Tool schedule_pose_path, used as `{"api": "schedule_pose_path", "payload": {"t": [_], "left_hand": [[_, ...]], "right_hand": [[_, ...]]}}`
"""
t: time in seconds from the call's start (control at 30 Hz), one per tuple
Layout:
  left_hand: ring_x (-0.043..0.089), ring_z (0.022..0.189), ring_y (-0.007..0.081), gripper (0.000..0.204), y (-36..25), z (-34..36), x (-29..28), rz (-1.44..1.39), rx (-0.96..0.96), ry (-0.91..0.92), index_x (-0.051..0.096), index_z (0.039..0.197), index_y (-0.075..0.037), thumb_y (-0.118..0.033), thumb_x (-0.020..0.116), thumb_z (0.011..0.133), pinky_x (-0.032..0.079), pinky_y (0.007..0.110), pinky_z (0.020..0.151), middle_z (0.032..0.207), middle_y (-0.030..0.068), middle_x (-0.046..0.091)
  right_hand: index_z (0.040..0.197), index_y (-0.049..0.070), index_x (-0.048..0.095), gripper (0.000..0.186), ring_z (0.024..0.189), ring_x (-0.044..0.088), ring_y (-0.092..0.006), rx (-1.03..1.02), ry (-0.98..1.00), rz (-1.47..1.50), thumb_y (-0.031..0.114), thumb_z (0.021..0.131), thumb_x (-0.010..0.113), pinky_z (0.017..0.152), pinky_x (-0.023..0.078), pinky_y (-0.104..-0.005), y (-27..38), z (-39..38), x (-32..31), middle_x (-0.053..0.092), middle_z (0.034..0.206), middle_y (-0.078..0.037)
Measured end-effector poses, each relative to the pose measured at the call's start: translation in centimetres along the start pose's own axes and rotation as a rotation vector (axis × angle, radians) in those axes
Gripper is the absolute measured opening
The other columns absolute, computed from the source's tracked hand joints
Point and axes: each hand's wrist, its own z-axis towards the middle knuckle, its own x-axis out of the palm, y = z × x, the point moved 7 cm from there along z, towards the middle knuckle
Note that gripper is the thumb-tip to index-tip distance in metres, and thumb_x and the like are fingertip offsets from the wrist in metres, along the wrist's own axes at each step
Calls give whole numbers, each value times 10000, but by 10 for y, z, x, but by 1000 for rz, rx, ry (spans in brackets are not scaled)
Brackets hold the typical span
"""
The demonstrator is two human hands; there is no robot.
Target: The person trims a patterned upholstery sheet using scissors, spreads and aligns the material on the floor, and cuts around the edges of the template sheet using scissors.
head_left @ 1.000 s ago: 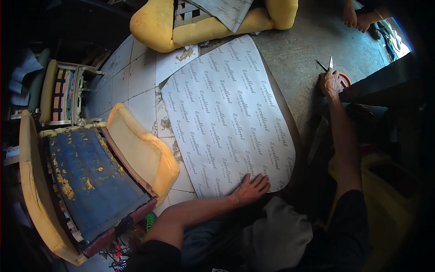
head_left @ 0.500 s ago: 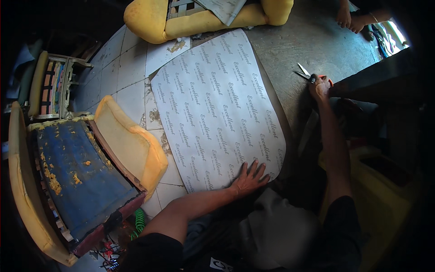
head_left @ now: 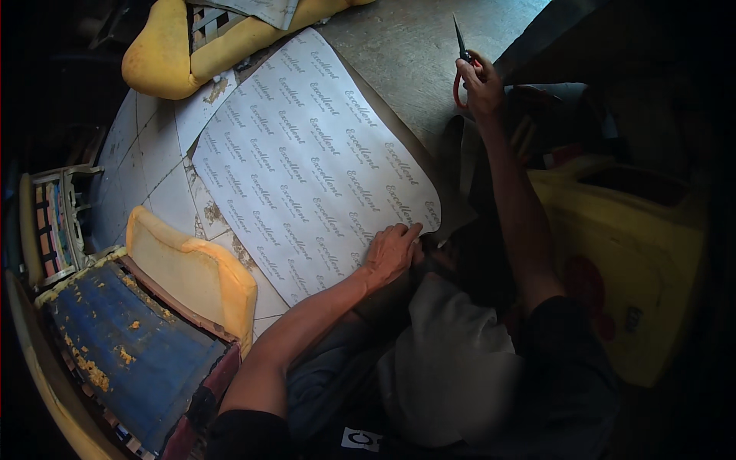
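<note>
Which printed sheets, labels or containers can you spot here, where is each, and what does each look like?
Printed sheet: flat on the floor under the left hand; white, rounded, rows of grey lettering.
Small label: bottom edge, on dark cloth; white rectangle, dark mark.
Yellow container: right side; red mark.

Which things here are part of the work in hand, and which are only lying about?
In hand:
- white patterned sheet, its near edge pressed flat by the left hand
- red-handled scissors, held up by the right hand, blades off the sheet

Lying about:
- yellow foam cushion at the top
- blue seat frame with foam edge at lower left
- yellow container at right
</note>
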Motion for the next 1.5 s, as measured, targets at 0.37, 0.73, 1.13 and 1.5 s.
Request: {"api": "schedule_pose_path", "payload": {"t": [0.37,0.73,1.13,1.5], "left_hand": [[478,1207,371,539,-15,-5,32,257,192,190,497,1385,-116,-175,647,870,431,486,902,1279,202,482],[330,1368,424,684,3,-5,44,311,161,342,400,1493,-169,-465,585,905,365,601,996,1515,242,313],[197,1464,429,706,17,-20,54,701,490,356,339,1535,-272,-552,546,920,293,700,1013,1628,158,176],[219,1460,420,620,6,-13,57,746,413,354,369,1515,-293,-455,551,945,306,728,982,1613,130,226]], "right_hand": [[1318,29,522,525,776,605,-99,942,148,481,276,905,732,552,496,-240,64,-312,-100,629,943,-55],[1027,-41,648,658,702,554,-98,1122,45,-159,542,772,815,620,459,-269,153,-405,-152,587,744,-6],[1038,15,631,496,684,570,-130,1109,395,33,480,893,720,623,442,-310,77,-458,-122,593,774,-45],[1091,79,668,739,1196,529,-319,1109,623,81,762,834,554,1163,79,-553,14,-483,-100,673,1031,-145]]}}
